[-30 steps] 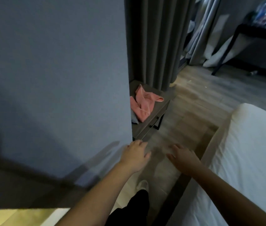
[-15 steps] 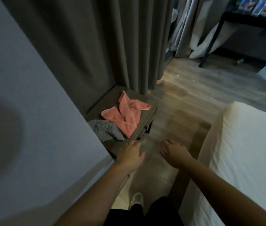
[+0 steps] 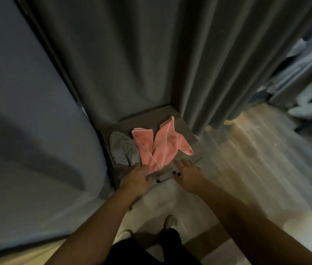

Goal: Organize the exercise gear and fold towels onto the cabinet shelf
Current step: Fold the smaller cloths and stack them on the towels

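Pink towel [image 3: 160,148] lies just beyond left hand [image 3: 136,178] and right hand [image 3: 187,173], both seemingly loose-fingered, empty

Blur kept me from telling whether the left hand [image 3: 136,178] touched the pink towel [image 3: 159,148] or the grey towel [image 3: 122,150]. It and the right hand [image 3: 186,173] covered the cabinet's [image 3: 145,119] front edge; the curtain [image 3: 208,64] hid its back corner.

Grey curtain [image 3: 189,64], blue wall [image 3: 17,92], wooden floor [image 3: 256,159], pale shoe [image 3: 170,221]
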The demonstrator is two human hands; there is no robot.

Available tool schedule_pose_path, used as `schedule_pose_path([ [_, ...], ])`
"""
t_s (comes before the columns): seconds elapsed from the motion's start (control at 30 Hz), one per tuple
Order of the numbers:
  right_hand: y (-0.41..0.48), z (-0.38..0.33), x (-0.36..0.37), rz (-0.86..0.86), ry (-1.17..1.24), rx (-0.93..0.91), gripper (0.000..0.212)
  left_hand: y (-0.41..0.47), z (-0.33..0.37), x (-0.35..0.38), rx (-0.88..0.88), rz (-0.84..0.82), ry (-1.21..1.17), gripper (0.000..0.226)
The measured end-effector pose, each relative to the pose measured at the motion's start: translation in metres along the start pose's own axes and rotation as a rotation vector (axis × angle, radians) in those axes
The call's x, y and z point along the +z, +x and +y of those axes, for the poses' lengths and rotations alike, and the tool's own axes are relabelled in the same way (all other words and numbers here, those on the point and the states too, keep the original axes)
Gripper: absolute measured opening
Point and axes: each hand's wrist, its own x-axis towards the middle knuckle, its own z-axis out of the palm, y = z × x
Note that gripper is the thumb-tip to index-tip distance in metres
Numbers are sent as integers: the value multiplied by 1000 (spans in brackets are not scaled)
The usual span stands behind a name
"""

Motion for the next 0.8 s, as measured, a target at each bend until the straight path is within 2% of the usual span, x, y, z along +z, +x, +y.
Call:
schedule_pose_path([
  [0.17,60,14,-13,-98,-150,-142,79,32,0,8,-221,115,61,70],
  [0.3,118,15,3,-160,-150,-166,97,72,-20,20,-320,125,172,75],
  [0.4,158,16,22,-204,-155,-175,109,99,-37,31,-297,120,313,76],
  [0.5,192,16,44,-268,-122,-149,118,122,-42,33,-252,262,384,83],
  [0.53,204,16,50,-287,-115,-133,119,131,-46,34,-243,286,407,84],
  [0.67,239,19,82,-270,-140,-245,115,168,-78,58,-309,140,344,80],
  [0.8,258,25,109,-197,-149,-247,100,196,-99,81,-317,142,297,81],
])
